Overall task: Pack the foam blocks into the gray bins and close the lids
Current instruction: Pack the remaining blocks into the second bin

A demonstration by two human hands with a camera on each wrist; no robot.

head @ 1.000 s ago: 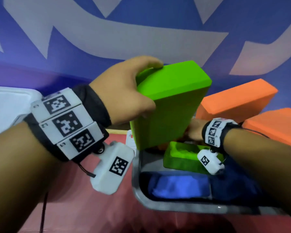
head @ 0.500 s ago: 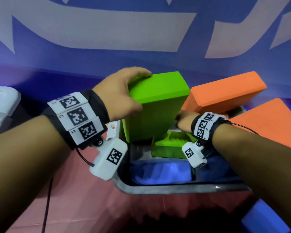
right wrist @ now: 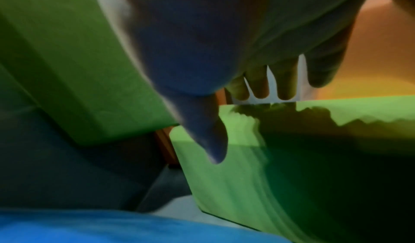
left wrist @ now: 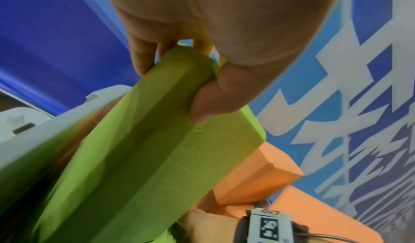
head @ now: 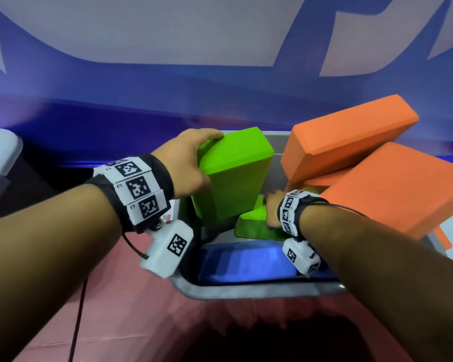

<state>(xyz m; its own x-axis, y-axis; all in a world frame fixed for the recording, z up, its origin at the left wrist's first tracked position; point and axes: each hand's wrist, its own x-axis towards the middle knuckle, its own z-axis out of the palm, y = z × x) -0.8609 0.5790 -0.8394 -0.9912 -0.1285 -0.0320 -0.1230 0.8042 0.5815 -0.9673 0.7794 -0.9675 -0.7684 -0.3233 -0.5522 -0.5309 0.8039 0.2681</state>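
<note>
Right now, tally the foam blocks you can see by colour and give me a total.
Green foam blocks: 2, the upright one gripped by the left hand, the low one under the right hand.
Orange foam blocks: 2.
Blue foam blocks: 1.
Total: 5

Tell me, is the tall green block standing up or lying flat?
Standing up, a bit tilted. The left hand grips the top of the green block, whose lower end dips into the gray bin.
</note>
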